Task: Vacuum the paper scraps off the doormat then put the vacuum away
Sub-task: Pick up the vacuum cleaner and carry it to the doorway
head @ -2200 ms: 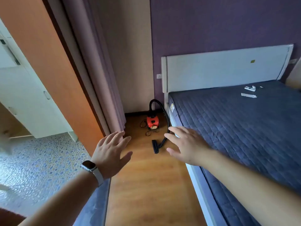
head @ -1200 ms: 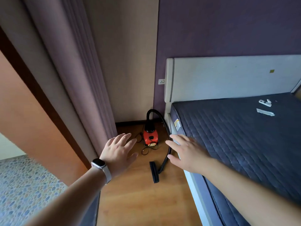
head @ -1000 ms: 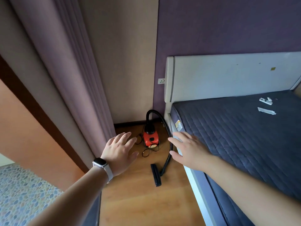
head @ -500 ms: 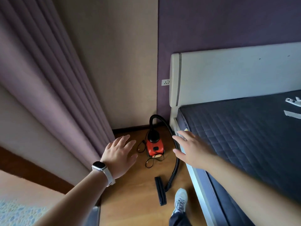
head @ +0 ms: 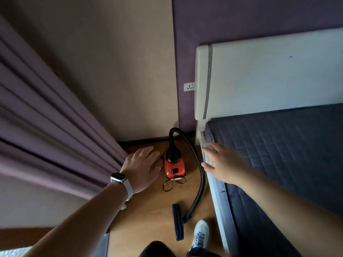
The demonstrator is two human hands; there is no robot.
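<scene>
A small red and black canister vacuum stands on the wooden floor in the corner between curtain and bed. Its black hose arcs from the top down along the bed side to a flat black floor nozzle. A loose black cord lies in front of the body. My left hand, wearing a watch, hovers open just left of the vacuum. My right hand is open above the bed's edge, right of the hose. Neither hand touches the vacuum. No doormat or scraps are in view.
A bed with a dark quilted mattress and white headboard fills the right. Purple curtains hang at left. A wall socket sits beside the headboard. My white shoe stands by the nozzle on the narrow floor strip.
I have walked from the doorway into the gap beside the bed; the vacuum is now much closer and lower in view. Both hands stay open and held out. My foot has appeared.
</scene>
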